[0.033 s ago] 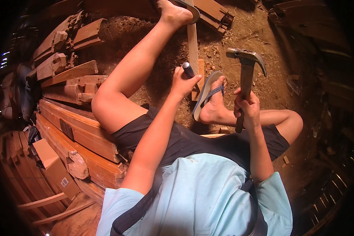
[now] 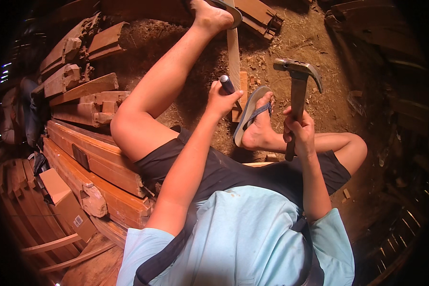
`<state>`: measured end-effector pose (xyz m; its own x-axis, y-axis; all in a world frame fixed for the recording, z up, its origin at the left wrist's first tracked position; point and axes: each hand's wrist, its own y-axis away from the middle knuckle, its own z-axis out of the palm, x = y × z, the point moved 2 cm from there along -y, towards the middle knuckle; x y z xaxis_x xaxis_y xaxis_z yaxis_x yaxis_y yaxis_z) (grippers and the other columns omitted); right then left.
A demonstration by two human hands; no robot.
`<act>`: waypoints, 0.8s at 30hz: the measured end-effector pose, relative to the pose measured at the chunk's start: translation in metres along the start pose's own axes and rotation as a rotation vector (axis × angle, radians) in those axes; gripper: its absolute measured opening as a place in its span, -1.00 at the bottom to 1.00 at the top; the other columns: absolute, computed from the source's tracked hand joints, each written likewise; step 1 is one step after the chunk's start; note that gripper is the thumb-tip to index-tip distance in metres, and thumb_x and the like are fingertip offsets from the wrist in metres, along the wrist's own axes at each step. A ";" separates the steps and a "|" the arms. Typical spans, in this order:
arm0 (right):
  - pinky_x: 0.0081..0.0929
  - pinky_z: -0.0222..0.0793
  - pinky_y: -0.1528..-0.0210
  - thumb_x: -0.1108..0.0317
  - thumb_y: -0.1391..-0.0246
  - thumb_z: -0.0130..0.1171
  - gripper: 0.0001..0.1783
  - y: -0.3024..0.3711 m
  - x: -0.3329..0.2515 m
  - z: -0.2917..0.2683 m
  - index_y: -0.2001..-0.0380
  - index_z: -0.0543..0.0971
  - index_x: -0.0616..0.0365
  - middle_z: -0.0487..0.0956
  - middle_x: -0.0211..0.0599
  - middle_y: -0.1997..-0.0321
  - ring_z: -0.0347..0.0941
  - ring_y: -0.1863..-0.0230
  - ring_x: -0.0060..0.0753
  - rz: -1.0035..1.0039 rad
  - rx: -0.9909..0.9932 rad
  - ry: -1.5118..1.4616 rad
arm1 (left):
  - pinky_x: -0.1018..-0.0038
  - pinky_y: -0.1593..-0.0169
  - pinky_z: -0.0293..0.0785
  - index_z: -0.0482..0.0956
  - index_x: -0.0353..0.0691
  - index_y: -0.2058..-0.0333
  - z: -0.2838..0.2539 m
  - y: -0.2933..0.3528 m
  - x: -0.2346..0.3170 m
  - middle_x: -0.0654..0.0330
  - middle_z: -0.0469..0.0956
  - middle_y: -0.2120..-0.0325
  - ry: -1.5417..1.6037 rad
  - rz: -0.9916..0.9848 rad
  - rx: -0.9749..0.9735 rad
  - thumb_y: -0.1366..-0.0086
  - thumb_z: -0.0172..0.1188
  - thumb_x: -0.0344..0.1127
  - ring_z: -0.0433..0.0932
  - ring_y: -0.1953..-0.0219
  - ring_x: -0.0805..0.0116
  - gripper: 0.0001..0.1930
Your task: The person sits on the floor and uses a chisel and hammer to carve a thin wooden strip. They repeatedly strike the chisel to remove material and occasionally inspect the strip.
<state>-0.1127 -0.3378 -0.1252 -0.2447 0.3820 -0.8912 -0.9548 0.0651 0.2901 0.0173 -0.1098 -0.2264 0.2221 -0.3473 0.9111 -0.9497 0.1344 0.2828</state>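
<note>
My left hand (image 2: 219, 101) is wrapped round the dark handle of a chisel (image 2: 227, 85), whose shiny metal cap points up. Its blade is hidden below the hand. Beneath it, a narrow pale wood strip (image 2: 233, 55) runs away from me, its far part under my left sandal (image 2: 234, 15). A short reddish wood piece (image 2: 243, 88) lies beside the strip. My right hand (image 2: 300, 131) grips a claw hammer (image 2: 299, 93) by its shaft, with the head raised on the far side and apart from the chisel.
Stacked reddish beams (image 2: 97, 164) fill the left side, with a cardboard box (image 2: 71, 209) near them. More boards (image 2: 258, 16) lie at the far end. Wood chips litter the dirt floor (image 2: 341, 102). My right foot, in a sandal (image 2: 244, 119), is close to the strip.
</note>
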 end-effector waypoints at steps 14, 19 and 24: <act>-0.71 0.15 0.69 0.54 -0.02 -0.02 -0.67 0.000 0.015 -0.005 0.10 0.50 0.25 0.39 -0.51 0.56 0.21 0.70 -0.75 -0.019 0.023 0.165 | 0.59 0.30 0.41 0.46 -0.17 0.36 0.001 0.009 0.037 0.35 0.43 0.43 0.119 0.141 -0.239 0.02 0.21 -0.46 0.41 0.37 0.58 -0.80; -0.75 0.11 0.66 0.55 -0.03 -0.04 -0.65 0.002 0.017 -0.008 0.07 0.49 0.28 0.39 -0.51 0.56 0.21 0.69 -0.76 -0.045 -0.006 0.208 | 0.51 0.24 0.42 0.49 -0.15 0.39 0.009 0.010 0.029 0.29 0.47 0.44 -0.079 0.448 0.001 0.03 0.31 -0.36 0.44 0.34 0.53 -0.79; -0.75 0.10 0.58 0.56 -0.01 0.01 -0.63 -0.002 0.019 -0.004 0.07 0.55 0.24 0.40 -0.58 0.49 0.21 0.59 -0.81 -0.022 0.014 0.336 | 0.52 0.21 0.48 0.53 -0.13 0.31 -0.002 0.001 0.016 0.33 0.55 0.40 0.036 0.375 -0.157 -0.05 0.42 -0.28 0.49 0.34 0.56 -0.73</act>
<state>-0.1165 -0.3347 -0.1444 -0.2686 0.0551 -0.9617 -0.9586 0.0830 0.2725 0.0204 -0.1136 -0.2108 -0.1229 -0.2147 0.9689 -0.9217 0.3867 -0.0312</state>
